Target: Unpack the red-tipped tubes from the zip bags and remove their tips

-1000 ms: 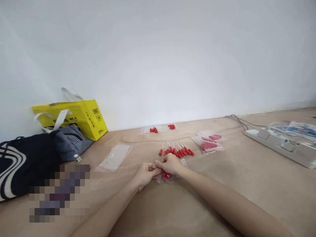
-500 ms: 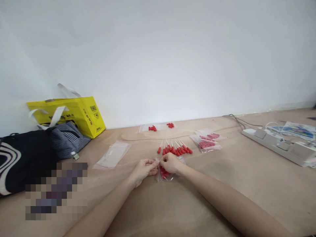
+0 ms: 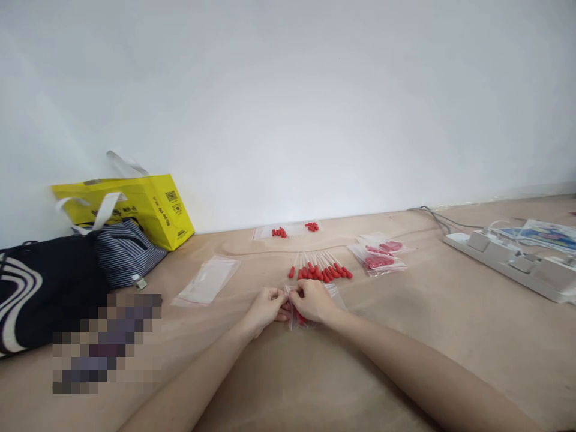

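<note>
Between my two hands a small clear zip bag (image 3: 297, 326) with red pieces inside lies low over the table. My left hand (image 3: 269, 309) pinches its left edge, thumb against fingers. From the other side my right hand (image 3: 312, 300) is closed on the bag's upper part and covers much of it. Just beyond my fingers, several red-tipped white sticks (image 3: 320, 273) are fanned out, red ends toward me. Exactly where the fingertips meet the plastic is too small to make out.
Flat clear bags (image 3: 207, 281) lie to the left, filled bags (image 3: 380, 258) with red pieces to the right. Red pieces (image 3: 279, 232) rest on plastic by the wall. A power strip (image 3: 508, 264) stands far right; a yellow bag (image 3: 166, 210) and a black bag (image 3: 54, 294) stand left.
My right hand has shifted slightly and now covers more of the red pieces in the zip bag. My left fingers have curled in more at the bag's edge.
</note>
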`<action>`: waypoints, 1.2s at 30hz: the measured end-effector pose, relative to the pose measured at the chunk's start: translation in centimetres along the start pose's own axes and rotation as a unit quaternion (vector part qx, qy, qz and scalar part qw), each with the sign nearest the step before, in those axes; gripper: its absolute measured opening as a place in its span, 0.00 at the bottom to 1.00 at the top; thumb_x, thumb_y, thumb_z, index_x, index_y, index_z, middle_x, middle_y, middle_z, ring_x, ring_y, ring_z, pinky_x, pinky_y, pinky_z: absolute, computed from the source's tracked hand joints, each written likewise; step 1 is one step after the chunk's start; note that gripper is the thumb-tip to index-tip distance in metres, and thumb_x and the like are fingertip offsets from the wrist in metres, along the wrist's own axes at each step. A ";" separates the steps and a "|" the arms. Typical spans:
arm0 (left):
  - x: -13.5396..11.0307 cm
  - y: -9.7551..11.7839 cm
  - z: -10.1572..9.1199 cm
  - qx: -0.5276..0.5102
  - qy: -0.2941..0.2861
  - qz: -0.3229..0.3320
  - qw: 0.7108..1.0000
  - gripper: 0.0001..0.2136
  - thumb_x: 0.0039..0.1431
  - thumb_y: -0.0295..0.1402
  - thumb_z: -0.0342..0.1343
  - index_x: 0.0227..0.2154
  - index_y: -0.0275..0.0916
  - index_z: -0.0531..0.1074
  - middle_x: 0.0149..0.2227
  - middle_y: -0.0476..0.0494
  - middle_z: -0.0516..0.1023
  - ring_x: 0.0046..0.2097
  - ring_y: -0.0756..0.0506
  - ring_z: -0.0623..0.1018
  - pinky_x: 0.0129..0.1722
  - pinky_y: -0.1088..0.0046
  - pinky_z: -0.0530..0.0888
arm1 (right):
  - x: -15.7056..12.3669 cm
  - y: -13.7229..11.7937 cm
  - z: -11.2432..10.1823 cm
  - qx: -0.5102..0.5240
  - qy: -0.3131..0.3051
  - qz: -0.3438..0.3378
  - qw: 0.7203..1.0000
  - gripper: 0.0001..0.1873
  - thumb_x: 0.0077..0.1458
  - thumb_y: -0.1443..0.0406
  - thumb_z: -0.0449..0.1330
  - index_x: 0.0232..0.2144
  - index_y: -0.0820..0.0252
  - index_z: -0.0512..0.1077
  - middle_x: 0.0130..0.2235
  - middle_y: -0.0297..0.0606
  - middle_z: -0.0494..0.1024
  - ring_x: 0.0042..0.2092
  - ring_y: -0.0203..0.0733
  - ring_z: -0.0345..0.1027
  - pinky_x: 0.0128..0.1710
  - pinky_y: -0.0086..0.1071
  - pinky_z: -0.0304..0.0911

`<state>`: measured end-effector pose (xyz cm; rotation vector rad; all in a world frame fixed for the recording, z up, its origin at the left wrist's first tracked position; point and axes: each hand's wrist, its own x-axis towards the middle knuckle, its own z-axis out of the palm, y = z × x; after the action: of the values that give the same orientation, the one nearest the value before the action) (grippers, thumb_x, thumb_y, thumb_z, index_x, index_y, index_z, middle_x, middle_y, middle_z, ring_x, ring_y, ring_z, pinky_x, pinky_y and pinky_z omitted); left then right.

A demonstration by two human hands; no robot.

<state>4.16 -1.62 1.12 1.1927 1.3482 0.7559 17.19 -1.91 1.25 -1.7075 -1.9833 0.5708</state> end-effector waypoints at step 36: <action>0.8 -1.4 -0.4 0.167 0.052 0.115 0.978 0.08 0.48 0.35 0.48 0.19 0.38 0.60 0.14 0.55 0.66 0.16 0.53 0.68 0.16 0.80 0.64 | -1.2 0.4 0.6 -0.019 0.062 -0.084 0.994 0.18 0.55 0.63 0.46 0.20 0.61 0.68 0.24 0.35 0.73 0.28 0.36 0.64 0.33 0.30 0.50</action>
<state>3.55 -1.20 -0.41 1.6146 1.4782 0.7826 17.36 -3.09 0.46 -1.5397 -2.0348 0.3635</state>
